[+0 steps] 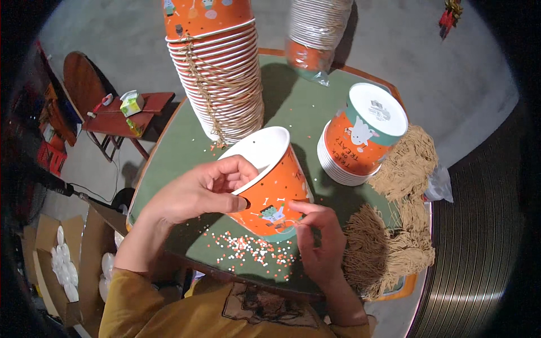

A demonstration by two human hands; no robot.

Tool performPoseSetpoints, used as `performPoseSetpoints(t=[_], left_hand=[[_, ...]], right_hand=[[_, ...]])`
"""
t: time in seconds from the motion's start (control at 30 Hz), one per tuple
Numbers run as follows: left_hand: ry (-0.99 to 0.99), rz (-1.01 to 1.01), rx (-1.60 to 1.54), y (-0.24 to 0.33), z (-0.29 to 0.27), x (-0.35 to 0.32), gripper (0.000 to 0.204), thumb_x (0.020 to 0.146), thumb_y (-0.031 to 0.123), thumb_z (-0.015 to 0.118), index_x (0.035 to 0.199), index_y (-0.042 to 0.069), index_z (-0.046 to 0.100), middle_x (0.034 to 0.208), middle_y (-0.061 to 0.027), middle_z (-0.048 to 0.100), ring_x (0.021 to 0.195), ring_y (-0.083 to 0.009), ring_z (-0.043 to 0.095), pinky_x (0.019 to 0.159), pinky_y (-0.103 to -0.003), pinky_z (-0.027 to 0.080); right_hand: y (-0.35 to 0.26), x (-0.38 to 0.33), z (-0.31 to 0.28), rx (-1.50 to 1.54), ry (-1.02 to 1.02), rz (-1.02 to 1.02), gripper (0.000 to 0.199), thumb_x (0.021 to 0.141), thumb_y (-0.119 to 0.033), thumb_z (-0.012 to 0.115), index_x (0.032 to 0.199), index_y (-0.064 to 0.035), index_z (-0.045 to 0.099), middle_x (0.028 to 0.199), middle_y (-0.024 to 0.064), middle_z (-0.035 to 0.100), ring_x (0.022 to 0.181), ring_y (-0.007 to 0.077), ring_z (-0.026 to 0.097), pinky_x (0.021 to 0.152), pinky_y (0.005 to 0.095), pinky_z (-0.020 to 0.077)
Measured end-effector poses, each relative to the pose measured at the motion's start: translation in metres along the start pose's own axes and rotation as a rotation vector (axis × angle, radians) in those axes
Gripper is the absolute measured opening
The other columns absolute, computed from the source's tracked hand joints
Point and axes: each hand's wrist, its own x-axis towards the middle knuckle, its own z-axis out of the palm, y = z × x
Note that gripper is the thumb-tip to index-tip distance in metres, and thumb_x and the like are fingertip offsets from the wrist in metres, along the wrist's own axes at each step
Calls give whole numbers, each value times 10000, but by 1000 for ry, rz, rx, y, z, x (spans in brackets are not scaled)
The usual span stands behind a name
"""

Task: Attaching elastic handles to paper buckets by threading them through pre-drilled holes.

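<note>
An orange paper bucket with a white inside and cartoon print stands tilted over the table in front of me. My left hand grips its rim, fingers inside and thumb pressed on the outer wall; the fingertips are partly hidden. Low on the bucket's front, my right hand pinches a thin cord between thumb and index finger. Small orange and white paper dots lie scattered just below the bucket. Right of my right hand are bundles of tan cord.
A tall stack of orange buckets with cord handles rises at the far left. Upside-down buckets stand at the right, a plastic-wrapped stack behind. The green tabletop has a wooden edge. An open carton sits lower left.
</note>
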Motion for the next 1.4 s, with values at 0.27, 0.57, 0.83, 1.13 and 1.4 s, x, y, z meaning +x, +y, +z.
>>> performPoseSetpoints(t=[0.27, 0.57, 0.83, 1.13, 1.4], left_hand=[[59, 35, -34, -5, -8, -2, 343, 813, -49, 602, 1129, 58, 520, 988, 35, 567, 889, -27, 531, 744, -182, 439], [109, 58, 29, -10, -16, -9, 209, 808, -8, 637, 943, 79, 504, 827, 81, 463, 740, -10, 445, 603, -175, 388], [103, 71, -59, -9, -20, 1, 275, 801, -17, 630, 1051, 54, 542, 926, 51, 557, 862, -20, 519, 765, -174, 422], [86, 27, 17, -6, -48, -9, 519, 756, -23, 596, 1270, 16, 535, 1089, -20, 608, 974, -73, 552, 875, -238, 435], [147, 18, 49, -5, -45, -27, 430, 789, 7, 588, 1217, 2, 553, 1081, -24, 611, 979, -89, 556, 874, -240, 443]], right_hand=[[-6, 0, 4, -47, -61, -60, 30, 868, -4, 522, 890, -15, 505, 1060, 196, 635, 953, 272, 620, 859, 349, 466], [-6, 0, 11, -4, -61, -19, 90, 836, -22, 576, 891, -58, 514, 1087, 154, 649, 972, 287, 610, 870, 372, 463], [-3, 8, 7, 4, -90, -8, 79, 837, -37, 579, 884, -61, 520, 1094, 150, 649, 967, 284, 608, 867, 371, 462], [5, 24, 1, -16, -99, -82, 58, 836, -18, 555, 867, -56, 523, 1118, 167, 638, 1063, 322, 592, 927, 393, 447], [0, 21, 9, -44, -263, -195, 121, 794, 22, 558, 866, -63, 511, 1146, 153, 626, 1086, 330, 583, 937, 398, 450]])
